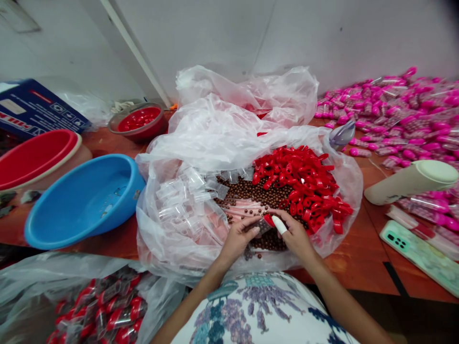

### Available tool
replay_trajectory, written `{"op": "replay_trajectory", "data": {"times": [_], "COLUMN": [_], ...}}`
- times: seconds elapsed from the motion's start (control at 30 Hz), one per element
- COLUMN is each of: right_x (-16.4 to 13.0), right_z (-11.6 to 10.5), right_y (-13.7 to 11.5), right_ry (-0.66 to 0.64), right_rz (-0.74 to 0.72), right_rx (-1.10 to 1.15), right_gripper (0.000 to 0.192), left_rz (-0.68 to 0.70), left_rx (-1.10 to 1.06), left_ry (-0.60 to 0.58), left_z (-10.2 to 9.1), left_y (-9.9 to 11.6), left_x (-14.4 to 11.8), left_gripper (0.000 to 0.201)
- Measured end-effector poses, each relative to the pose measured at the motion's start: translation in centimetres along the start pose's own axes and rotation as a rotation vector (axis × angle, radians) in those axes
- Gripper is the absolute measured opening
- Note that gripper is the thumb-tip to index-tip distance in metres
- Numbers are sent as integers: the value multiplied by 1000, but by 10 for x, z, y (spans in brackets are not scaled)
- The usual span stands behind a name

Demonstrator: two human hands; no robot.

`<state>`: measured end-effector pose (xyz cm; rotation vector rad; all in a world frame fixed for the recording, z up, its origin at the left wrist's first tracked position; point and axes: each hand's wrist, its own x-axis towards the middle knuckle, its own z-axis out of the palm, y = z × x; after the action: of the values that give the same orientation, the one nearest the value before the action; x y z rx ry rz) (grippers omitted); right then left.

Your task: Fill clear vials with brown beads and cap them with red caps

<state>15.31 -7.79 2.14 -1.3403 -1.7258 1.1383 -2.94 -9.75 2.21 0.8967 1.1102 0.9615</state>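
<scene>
Fingers (251, 228) of both hands pinch a small clear tube (263, 225) over brown beads (251, 193); light, slippery, best held mid-body.

The caps (304, 184) look like glossy red plastic, and the brown beads (251, 193) at their nine o'clock are smooth and slightly shiny. The bag (201, 143) is thin, crinkled clear film. The table (358, 258) is reddish polished wood; the blue basin (86, 200) is matt plastic.
</scene>
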Motion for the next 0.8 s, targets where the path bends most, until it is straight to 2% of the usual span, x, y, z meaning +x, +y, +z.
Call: {"op": "replay_trajectory", "data": {"times": [0.13, 0.23, 0.43, 0.53, 0.63, 0.8], "right_x": [-5, -7, -6, -6, -5, -3], "right_z": [7, 12, 12, 10, 10, 13], "right_y": [0, 4, 7, 1, -5, -5], "right_ry": [-31, 1, 63, 45, 19, -21], "right_rz": [-233, -312, -440, -477, -476, -440], "right_rx": [-286, -491, -649, -714, -737, -690], "right_gripper": [49, 67, 61, 64, 58, 54], "left_rz": [-11, 1, -19, -28, 19, 62], "left_rx": [-107, -144, -150, -134, -68, 4], "left_ry": [55, 60, 54, 72, 85, 110], "left_z": [3, 6, 7, 6, 4, 5], "left_y": [1, 1, 0, 3, 7, 8], "left_x": [0, 0, -3, -4, -6, -7], "left_gripper": [37, 39, 39, 41, 39, 36]}}
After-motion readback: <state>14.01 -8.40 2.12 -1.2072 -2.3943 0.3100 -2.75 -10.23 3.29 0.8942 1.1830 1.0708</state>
